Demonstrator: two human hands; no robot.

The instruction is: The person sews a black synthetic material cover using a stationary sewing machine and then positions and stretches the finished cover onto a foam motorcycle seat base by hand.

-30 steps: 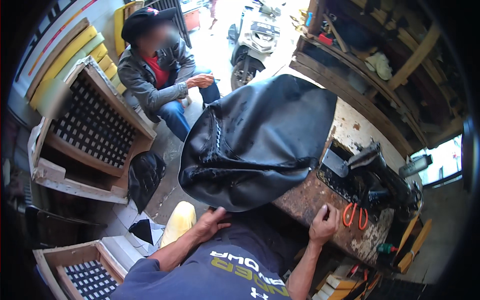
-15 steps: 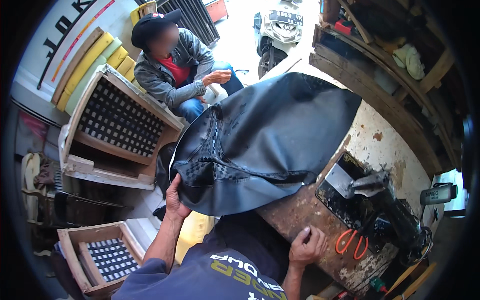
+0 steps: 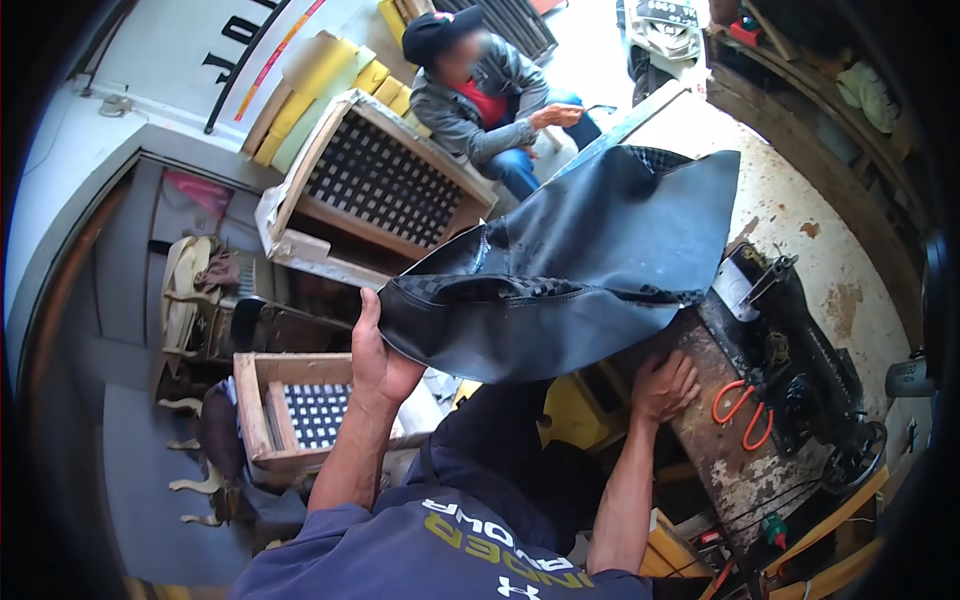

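Observation:
A sewn black vinyl seat cover (image 3: 610,235), partly checker-patterned, spreads in front of me and rests across the worktable at its far right end. My left hand (image 3: 388,362) grips its near left corner, thumb up along the edge, and lifts that side so a fold gapes open. On the table's near edge lies my right hand (image 3: 665,388), its fingers loosely bent and holding nothing. The black sewing machine (image 3: 815,330) stands just right of that hand. Between them are scissors (image 3: 745,412) with orange handles.
Across the table (image 3: 800,205) a person (image 3: 490,100) in a cap sits holding a small dark object. Wooden frames with woven webbing (image 3: 375,180) stand at the left, foam pieces behind. A wooden shelf (image 3: 830,150) lines the right side. A green-capped bottle (image 3: 773,530) is at lower right.
My view has swung left. The cover's left side is folded higher, exposing more of its opening. My right hand has moved forward onto the table edge. The seated person's hand now shows a dark object.

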